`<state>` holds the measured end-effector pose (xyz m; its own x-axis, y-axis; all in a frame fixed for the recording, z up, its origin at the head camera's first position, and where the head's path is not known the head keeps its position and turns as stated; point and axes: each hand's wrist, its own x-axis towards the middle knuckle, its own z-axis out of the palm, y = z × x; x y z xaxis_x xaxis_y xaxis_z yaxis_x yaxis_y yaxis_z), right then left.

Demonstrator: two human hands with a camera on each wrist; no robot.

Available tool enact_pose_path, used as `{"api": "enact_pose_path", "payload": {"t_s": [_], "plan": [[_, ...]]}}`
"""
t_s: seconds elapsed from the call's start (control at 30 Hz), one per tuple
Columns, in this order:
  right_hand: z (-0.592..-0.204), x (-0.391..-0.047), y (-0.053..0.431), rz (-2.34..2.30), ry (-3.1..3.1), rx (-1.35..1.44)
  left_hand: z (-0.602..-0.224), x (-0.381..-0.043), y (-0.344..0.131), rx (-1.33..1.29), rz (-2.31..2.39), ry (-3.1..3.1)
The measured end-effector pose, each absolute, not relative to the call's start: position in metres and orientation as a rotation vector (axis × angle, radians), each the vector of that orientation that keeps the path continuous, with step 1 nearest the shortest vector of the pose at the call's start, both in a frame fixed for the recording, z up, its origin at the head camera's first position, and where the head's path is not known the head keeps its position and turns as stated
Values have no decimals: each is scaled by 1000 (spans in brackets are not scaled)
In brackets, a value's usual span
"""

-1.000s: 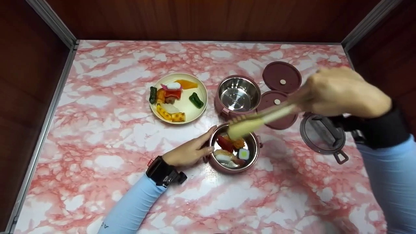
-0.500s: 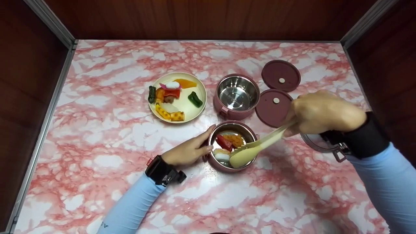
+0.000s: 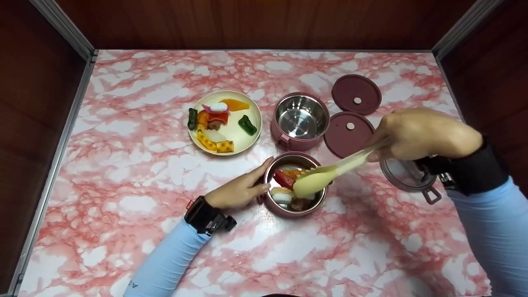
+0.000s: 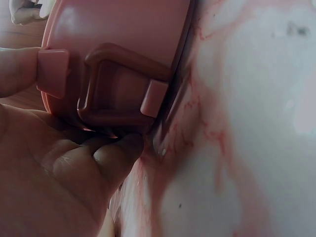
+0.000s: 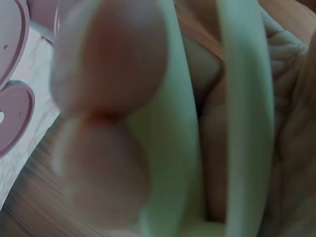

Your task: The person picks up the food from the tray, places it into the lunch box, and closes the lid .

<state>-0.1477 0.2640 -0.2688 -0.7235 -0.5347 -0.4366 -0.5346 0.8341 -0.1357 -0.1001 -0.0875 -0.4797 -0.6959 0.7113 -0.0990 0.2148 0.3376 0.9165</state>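
Observation:
In the head view a round pink steel-lined lunch container (image 3: 293, 213) sits at the table's middle. My left hand (image 3: 235, 190) holds its left side; in the left wrist view the thumb presses a tab near the rim and other fingers reach around below the folded handle (image 4: 86, 84). Pale yellow tongs (image 3: 315, 181) slant into the container from the right, gripped by my right hand (image 3: 425, 134). Around their tips lie a red piece (image 3: 283, 178), an orange piece (image 3: 293, 172), a white-and-tan piece (image 3: 282, 195) and a dark brown piece (image 3: 300, 203). Whether the tongs pinch anything is hidden.
A second steel-lined container (image 3: 301, 119) stands just behind. Two round maroon lids (image 3: 357, 93) lie to its right, and a grey lid with a handle (image 3: 408, 175) sits partly under the right wrist. A cream plate (image 3: 237, 138) with several toy foods is at left.
The tongs went from the container's back part down to its lower right, then rose slightly. The dark brown piece has come into view. My left hand has kept its place.

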Motion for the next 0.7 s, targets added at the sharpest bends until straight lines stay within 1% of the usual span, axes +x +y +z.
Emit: {"api": "enact_pose_path", "payload": {"t_s": [0.37,0.5,0.7], "plan": [[-264,-150,268,-90,2779,-773,-482,-101,-88,828,1323,2126],[-272,-152,265,-158,2929,-823,-481,-101,-88,830,1338,2118],[-294,-160,248,-287,3124,-774,-481,-100,-87,821,1361,2107]]}}
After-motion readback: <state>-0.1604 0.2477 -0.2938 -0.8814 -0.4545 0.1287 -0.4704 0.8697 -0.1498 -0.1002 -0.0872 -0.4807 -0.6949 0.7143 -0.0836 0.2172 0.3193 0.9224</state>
